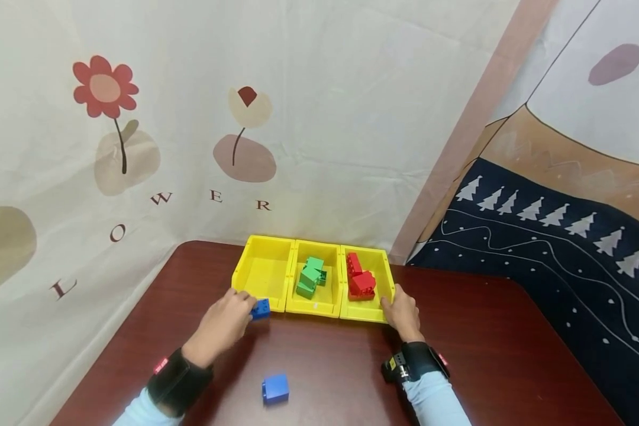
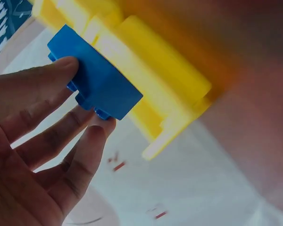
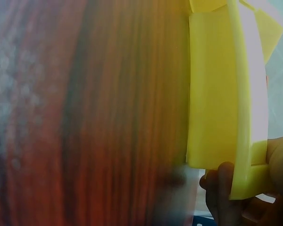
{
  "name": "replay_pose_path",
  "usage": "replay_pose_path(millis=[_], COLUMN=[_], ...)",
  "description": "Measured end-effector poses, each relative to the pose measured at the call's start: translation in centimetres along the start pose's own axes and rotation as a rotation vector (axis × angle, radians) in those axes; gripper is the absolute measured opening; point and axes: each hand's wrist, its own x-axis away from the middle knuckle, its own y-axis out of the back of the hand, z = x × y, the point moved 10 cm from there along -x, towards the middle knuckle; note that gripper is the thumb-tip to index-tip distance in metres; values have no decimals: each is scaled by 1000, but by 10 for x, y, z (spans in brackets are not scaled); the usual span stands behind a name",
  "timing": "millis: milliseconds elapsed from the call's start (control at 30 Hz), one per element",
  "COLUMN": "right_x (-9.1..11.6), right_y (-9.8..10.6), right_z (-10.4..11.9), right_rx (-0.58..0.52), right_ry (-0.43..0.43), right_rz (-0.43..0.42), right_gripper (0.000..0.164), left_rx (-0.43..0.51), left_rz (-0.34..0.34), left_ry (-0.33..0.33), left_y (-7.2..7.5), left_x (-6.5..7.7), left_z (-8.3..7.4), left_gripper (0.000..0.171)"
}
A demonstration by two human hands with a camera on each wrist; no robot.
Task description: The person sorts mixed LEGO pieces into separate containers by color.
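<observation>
My left hand (image 1: 225, 322) pinches a blue toy brick (image 1: 260, 309) by its studded side, just in front of the left yellow bin (image 1: 266, 266). In the left wrist view the thumb and fingertips grip this blue brick (image 2: 92, 75) close to the yellow wall. My right hand (image 1: 403, 312) holds the front right corner of the right yellow bin (image 1: 386, 278), with fingers on its outer wall and the thumb at the rim. Green bricks (image 1: 310, 277) lie in the middle bin and red bricks (image 1: 362, 284) in the right one. Another blue brick (image 1: 275, 389) rests on the table nearer me.
Three yellow bins stand joined in a row at the back of the brown table (image 1: 330, 355). Behind them hangs a pale printed cloth (image 1: 341, 118). A dark blue cloth with white trees (image 1: 538, 260) hangs at the right.
</observation>
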Motion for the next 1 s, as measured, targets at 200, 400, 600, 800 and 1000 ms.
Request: replay_pose_path(millis=[200,400,600,800,1000], right_x=[0,1,1,1,0], right_y=[0,0,0,1,0], right_z=[-4,-3,1,0,0], right_rx=[1,0,-5,-5,8], right_ry=[-9,-22,-24,-21,-23], right_rz=[7,15,24,16,22], right_gripper=[44,46,45,45,46], left_rx=[-22,31,41,29,7], left_rz=[-34,103,220,257,262], left_ry=[19,107,184,186,167], left_y=[22,2,-35,-64,-83], left_x=[-44,-90,-115,-129,-132], left_z=[6,27,50,54,52], left_gripper=[21,4,8,10,8])
